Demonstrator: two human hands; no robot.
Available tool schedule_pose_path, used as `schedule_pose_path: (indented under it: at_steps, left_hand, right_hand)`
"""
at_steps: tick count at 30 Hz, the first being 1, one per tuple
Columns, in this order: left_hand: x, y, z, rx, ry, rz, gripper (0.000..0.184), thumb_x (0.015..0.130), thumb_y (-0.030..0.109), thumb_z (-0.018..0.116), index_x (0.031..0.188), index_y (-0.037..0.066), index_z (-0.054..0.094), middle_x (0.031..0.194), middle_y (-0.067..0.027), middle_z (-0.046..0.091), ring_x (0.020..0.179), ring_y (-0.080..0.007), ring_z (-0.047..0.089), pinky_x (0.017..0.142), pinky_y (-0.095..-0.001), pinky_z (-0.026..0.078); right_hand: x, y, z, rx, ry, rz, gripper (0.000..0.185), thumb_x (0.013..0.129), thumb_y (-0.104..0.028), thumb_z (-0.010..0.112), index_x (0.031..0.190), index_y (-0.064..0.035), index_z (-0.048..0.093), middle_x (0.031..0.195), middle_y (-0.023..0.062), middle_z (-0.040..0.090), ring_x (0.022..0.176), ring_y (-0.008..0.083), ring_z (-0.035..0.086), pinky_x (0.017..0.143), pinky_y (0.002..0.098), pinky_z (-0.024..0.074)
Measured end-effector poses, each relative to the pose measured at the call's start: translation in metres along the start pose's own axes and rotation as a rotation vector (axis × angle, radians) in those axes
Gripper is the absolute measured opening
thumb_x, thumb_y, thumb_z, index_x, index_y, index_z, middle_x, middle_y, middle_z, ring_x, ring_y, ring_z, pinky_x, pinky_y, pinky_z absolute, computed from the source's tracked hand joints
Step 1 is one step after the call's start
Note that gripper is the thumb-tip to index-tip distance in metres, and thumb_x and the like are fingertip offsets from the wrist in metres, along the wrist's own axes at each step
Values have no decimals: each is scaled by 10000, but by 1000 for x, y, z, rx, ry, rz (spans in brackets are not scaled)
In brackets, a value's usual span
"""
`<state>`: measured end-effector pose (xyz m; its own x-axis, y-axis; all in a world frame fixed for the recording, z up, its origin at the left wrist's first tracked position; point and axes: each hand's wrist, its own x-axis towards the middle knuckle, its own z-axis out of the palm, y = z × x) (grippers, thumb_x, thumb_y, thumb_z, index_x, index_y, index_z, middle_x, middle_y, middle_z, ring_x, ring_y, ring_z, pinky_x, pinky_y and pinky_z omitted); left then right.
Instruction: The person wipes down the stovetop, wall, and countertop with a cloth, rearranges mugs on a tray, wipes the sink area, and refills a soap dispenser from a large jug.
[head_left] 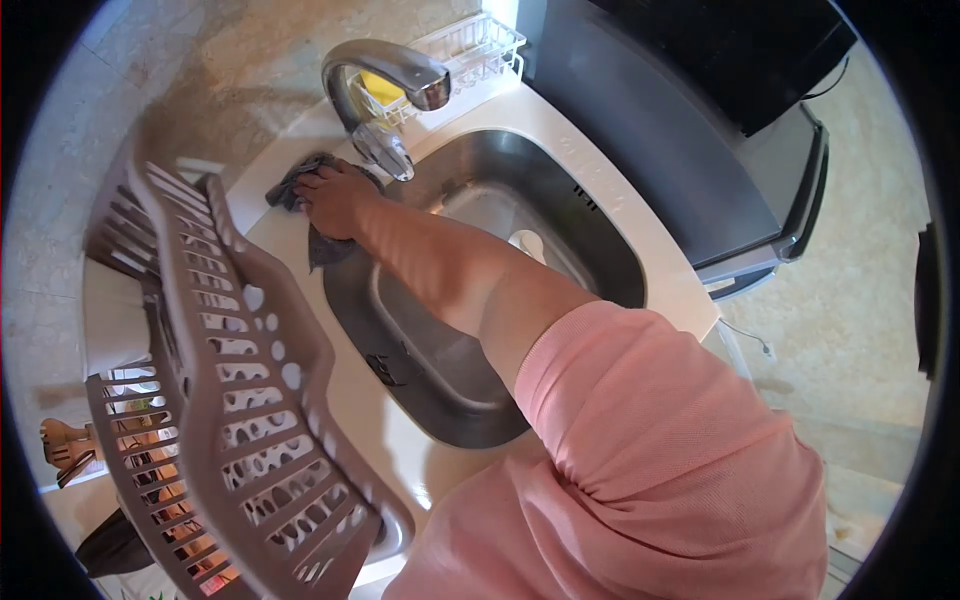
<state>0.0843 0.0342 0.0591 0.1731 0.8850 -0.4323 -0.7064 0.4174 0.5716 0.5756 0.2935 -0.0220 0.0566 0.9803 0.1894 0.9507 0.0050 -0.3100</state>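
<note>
My right hand (338,200) presses down on a dark grey cloth (300,178), fingers bunched over it. The cloth lies crumpled on the pale countertop, just left of the faucet base, and one corner hangs toward the sink's rim. Close beside the hand rises a chrome faucet (385,70) with its lever (384,150). My forearm crosses over the stainless steel sink (440,350) and hides part of its basin. A small pale round thing (527,243) shows in the basin past my arm. My left hand is out of view.
A large taupe plastic dish rack (250,400) stands along the left of the counter (365,420). Behind the faucet sits a white wire caddy (480,45) with a yellow item (382,88). A grey refrigerator (660,130) stands right of the sink, a black appliance (740,50) on it.
</note>
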Motion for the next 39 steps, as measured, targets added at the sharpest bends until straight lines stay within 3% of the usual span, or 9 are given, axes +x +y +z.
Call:
schedule_pose_path:
  at_steps: [7, 9, 11, 16, 24, 30, 33, 36, 39]
  left_hand:
    - [9, -12, -19, -72, -176, -173, 323, 944, 291, 574, 1151, 48, 621, 1114, -139, 677, 821, -207, 686, 592, -321, 604]
    - [-6, -44, 44, 149, 166, -21, 324, 934, 256, 562, 1182, 52, 605, 1082, -135, 687, 829, -203, 690, 531, -280, 583]
    - [6, -50, 43, 131, 167, -64, 318, 891, 194, 568, 1165, 39, 611, 1073, -131, 693, 808, -198, 692, 505, -258, 565]
    - [21, -53, 30, 97, 101, -158, 299, 793, 92, 602, 1078, 16, 644, 1022, -126, 703, 761, -195, 682, 494, -219, 534]
    - [36, -58, 17, 59, 25, -215, 225, 807, 98, 615, 1012, 27, 676, 975, -117, 716, 764, -206, 686, 573, -222, 579]
    - [18, -74, 22, 94, -123, -130, 338, 840, 109, 589, 1166, 21, 611, 1185, -162, 644, 1021, -297, 661, 852, -334, 598]
    - [-7, -73, 31, 147, -52, -335, 360, 844, 98, 542, 1197, 41, 575, 1192, -182, 631, 1072, -320, 638, 961, -390, 548]
    - [-28, -70, 22, 293, -161, -449, 432, 856, 131, 528, 1286, 86, 542, 1199, -178, 626, 1036, -311, 646, 927, -399, 544]
    - [-42, -64, 20, 433, -277, -509, 449, 893, 146, 476, 1338, 96, 509, 1235, -155, 606, 990, -279, 651, 859, -388, 534]
  right_hand:
    - [9, 6, 26, -191, 82, 201, 502, 954, -325, 421, 1384, -85, 518, 1498, 69, 415, 1355, 250, 392, 1119, 446, 284]
    - [6, 3, 21, -284, 158, 248, 501, 926, -291, 458, 1350, -36, 538, 1451, 86, 455, 1327, 252, 415, 1094, 431, 311]
    - [-3, -6, -16, -175, -85, 307, 428, 920, -261, 493, 1261, -24, 597, 1333, 75, 507, 1269, 227, 442, 1056, 372, 353]
    - [-28, 15, -7, -282, 35, 119, 375, 908, -221, 521, 1212, -25, 618, 1316, 64, 498, 1257, 226, 433, 1037, 336, 373]
    - [-73, 39, -6, 77, 135, 87, 472, 954, -233, 454, 1364, -2, 497, 1356, 105, 510, 1301, 271, 443, 1109, 389, 355]
    - [-180, 41, -52, 228, 215, 211, 307, 874, -196, 616, 1116, -27, 696, 1214, 115, 649, 1217, 274, 526, 1048, 407, 394]
    - [-236, 30, -66, 677, 186, 349, 342, 781, -323, 772, 966, -37, 739, 931, 146, 703, 961, 260, 650, 824, 387, 506]
    - [-281, -12, -117, 1120, -27, 580, 287, 787, -204, 736, 1037, -64, 724, 944, 104, 694, 922, 191, 637, 783, 335, 502]
    - [-300, -33, -132, 986, 44, 428, 331, 780, -100, 673, 1110, -88, 698, 966, 51, 664, 900, 151, 609, 770, 302, 491]
